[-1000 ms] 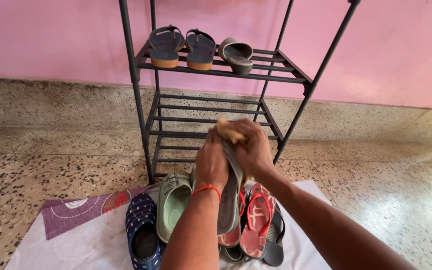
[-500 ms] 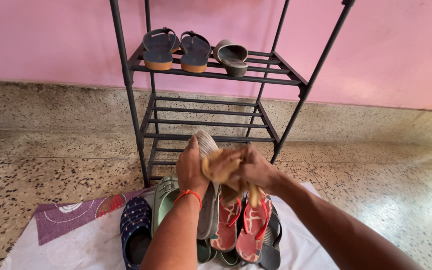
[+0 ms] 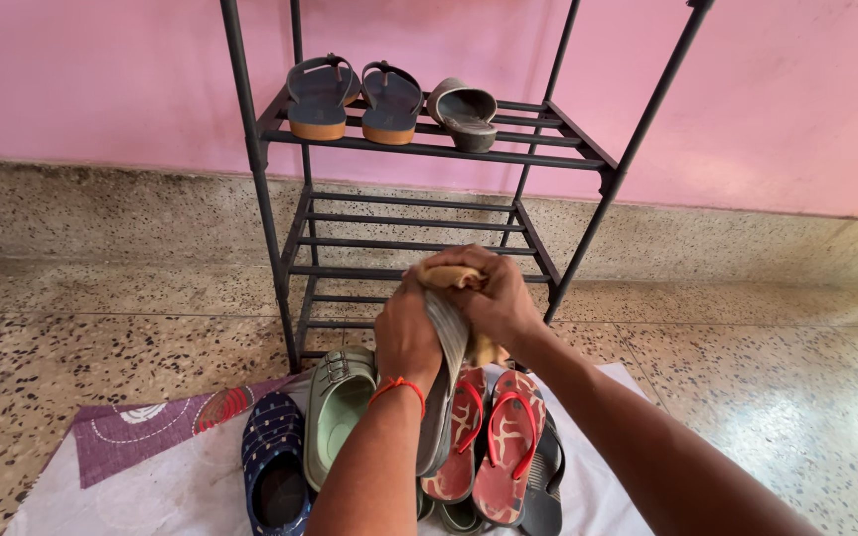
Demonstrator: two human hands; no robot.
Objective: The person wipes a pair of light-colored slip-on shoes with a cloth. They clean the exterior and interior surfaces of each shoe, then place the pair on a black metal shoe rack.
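My left hand (image 3: 407,333) clamps the grey flat sandal (image 3: 443,377) upright above the white floor cloth (image 3: 131,491), so my right hand (image 3: 489,293), pinching a tan rag (image 3: 441,277), reaches its toe.

A dark metal shoe rack (image 3: 280,213) stands against the pink wall (image 3: 101,69); on its top shelf sit two blue sandals (image 3: 355,94) and one grey slipper (image 3: 466,107). Lower centre, a white cloth (image 3: 151,491) on the speckled floor (image 3: 71,337) carries a navy dotted shoe (image 3: 272,462), a green sandal (image 3: 335,412) and red flip-flops (image 3: 503,452).
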